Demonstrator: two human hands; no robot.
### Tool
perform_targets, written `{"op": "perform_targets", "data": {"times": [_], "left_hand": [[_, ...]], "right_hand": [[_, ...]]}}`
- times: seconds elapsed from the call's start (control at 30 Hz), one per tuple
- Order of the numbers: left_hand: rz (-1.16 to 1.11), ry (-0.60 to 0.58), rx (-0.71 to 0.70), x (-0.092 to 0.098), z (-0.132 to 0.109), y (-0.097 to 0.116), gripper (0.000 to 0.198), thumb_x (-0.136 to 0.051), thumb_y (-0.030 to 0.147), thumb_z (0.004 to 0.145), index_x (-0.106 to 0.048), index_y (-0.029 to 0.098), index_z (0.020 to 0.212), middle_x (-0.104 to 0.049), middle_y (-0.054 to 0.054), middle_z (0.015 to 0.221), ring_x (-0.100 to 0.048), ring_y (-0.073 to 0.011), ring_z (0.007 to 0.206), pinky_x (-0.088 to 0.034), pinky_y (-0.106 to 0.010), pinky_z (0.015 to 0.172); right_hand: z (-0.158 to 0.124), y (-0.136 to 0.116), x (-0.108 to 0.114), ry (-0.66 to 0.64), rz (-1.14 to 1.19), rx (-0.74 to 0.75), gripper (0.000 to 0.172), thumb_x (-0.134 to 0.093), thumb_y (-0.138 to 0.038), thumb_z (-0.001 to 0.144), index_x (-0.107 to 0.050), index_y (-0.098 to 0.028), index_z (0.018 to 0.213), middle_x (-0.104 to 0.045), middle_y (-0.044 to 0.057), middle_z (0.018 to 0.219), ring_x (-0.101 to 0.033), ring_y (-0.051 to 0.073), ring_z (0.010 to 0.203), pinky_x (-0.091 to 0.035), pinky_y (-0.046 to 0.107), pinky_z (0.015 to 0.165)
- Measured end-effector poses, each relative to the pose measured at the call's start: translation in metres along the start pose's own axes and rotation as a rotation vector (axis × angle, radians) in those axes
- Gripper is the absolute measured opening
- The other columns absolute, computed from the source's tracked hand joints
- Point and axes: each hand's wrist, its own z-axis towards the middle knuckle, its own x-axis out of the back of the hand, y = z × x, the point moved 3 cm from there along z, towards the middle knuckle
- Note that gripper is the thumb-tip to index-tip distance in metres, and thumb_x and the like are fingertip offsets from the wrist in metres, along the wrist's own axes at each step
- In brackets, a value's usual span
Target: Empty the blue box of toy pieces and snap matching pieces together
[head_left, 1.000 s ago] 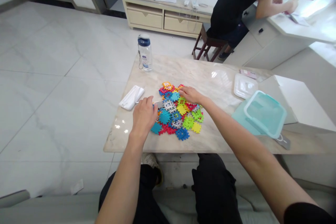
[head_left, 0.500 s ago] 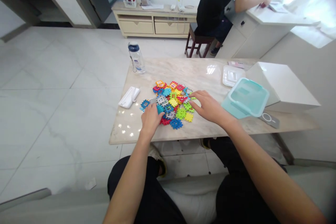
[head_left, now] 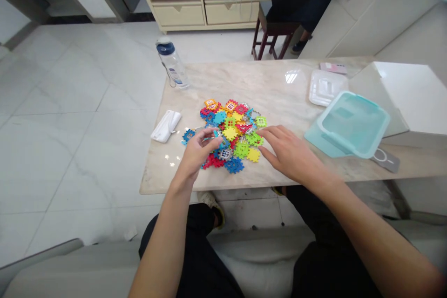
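Marble table (head_left: 279, 88) looked the same, teal tub (head_left: 352, 123) over on its right side. The pile of toothed plastic tiles (head_left: 232, 135) sat mid-table, toward the near edge. Compared with half a second back, the right hand (head_left: 291, 156) had slid off the pile to its near right, fingers spread loose, tips just beside a green tile (head_left: 254, 140). The left hand (head_left: 198, 152) was at the pile's left edge, fingers curled, pinching a small tile (head_left: 213, 134); couldn't tell its colour.

Water bottle (head_left: 172, 64), teal container (head_left: 352, 123), white lid (head_left: 324, 87)
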Motion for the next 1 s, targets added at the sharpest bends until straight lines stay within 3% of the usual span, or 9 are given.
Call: {"op": "perform_targets", "data": {"times": [0.07, 0.17, 0.27, 0.4, 0.57, 0.73, 0.87, 1.0], "left_hand": [[-0.238, -0.133, 0.106, -0.027, 0.001, -0.003, 0.056, -0.096, 0.055, 0.079, -0.080, 0.019, 0.119, -0.075, -0.008, 0.120, -0.072, -0.0191, 0.099, -0.062, -0.032, 0.090], [-0.400, -0.272, 0.200, -0.064, 0.000, -0.009, 0.052, -0.100, 0.056, 0.077, -0.081, 0.018, 0.106, -0.076, -0.006, 0.107, -0.070, -0.0155, 0.091, -0.060, -0.027, 0.084], [-0.408, -0.307, 0.215, -0.084, -0.001, -0.015, 0.055, -0.098, 0.064, 0.077, -0.080, 0.018, 0.101, -0.076, -0.006, 0.097, -0.071, -0.0170, 0.088, -0.058, -0.027, 0.082], [-0.270, -0.264, 0.169, -0.090, -0.002, -0.019, 0.057, -0.095, 0.072, 0.077, -0.080, 0.020, 0.094, -0.078, -0.006, 0.095, -0.072, -0.0198, 0.091, -0.057, -0.029, 0.080], [-0.180, -0.264, 0.112, -0.094, -0.012, -0.017, 0.049, -0.094, 0.063, 0.081, -0.082, 0.020, 0.102, -0.078, -0.004, 0.089, -0.071, -0.0178, 0.085, -0.054, -0.029, 0.079], [-0.117, -0.269, 0.069, -0.100, -0.021, -0.019, 0.049, -0.098, 0.058, 0.075, -0.076, 0.019, 0.095, -0.077, -0.003, 0.083, -0.072, -0.0187, 0.079, -0.052, -0.031, 0.077], [-0.202, -0.250, 0.134, -0.098, -0.018, -0.028, 0.056, -0.099, 0.061, 0.069, -0.070, 0.020, 0.093, -0.076, -0.003, 0.083, -0.072, -0.0183, 0.077, -0.051, -0.030, 0.072], [-0.178, -0.268, 0.159, -0.100, -0.010, -0.033, 0.052, -0.100, 0.058, 0.070, -0.070, 0.020, 0.090, -0.075, -0.002, 0.083, -0.071, -0.0165, 0.077, -0.052, -0.028, 0.074]], "right_hand": [[0.008, -0.014, 0.003, 0.012, 0.058, 0.047, 0.046, -0.059, -0.033, 0.113, -0.058, -0.025, 0.158, -0.070, 0.016, 0.148, -0.064, 0.038, 0.137, -0.056, 0.061, 0.116], [0.013, -0.033, 0.005, -0.003, 0.132, 0.067, 0.052, -0.068, -0.042, 0.110, -0.058, -0.030, 0.160, -0.071, 0.014, 0.147, -0.066, 0.038, 0.136, -0.059, 0.059, 0.113], [0.010, -0.038, 0.004, 0.009, 0.170, -0.071, 0.038, -0.062, -0.038, 0.113, -0.068, -0.031, 0.149, -0.079, 0.013, 0.132, -0.073, 0.035, 0.123, -0.063, 0.054, 0.104], [0.006, -0.022, 0.004, 0.051, 0.271, -0.233, 0.032, -0.056, -0.031, 0.114, -0.078, -0.032, 0.136, -0.084, 0.007, 0.119, -0.078, 0.030, 0.110, -0.064, 0.046, 0.096], [0.007, 0.005, 0.013, 0.059, 0.309, -0.143, 0.033, -0.054, -0.026, 0.113, -0.085, -0.029, 0.124, -0.085, 0.007, 0.120, -0.076, 0.029, 0.115, -0.059, 0.045, 0.107], [0.003, 0.022, 0.002, -0.041, 0.326, 0.021, 0.033, -0.060, -0.031, 0.112, -0.080, -0.026, 0.138, -0.082, 0.012, 0.130, -0.075, 0.030, 0.123, -0.059, 0.045, 0.110], [0.000, 0.029, -0.016, -0.053, 0.203, -0.038, 0.064, -0.082, -0.051, 0.099, -0.066, -0.023, 0.155, -0.076, 0.016, 0.144, -0.074, 0.036, 0.130, -0.060, 0.051, 0.111], [0.003, 0.027, -0.020, -0.071, 0.069, -0.025, 0.055, -0.080, -0.044, 0.100, -0.070, -0.021, 0.149, -0.076, 0.018, 0.145, -0.070, 0.039, 0.136, -0.057, 0.053, 0.116]]}}
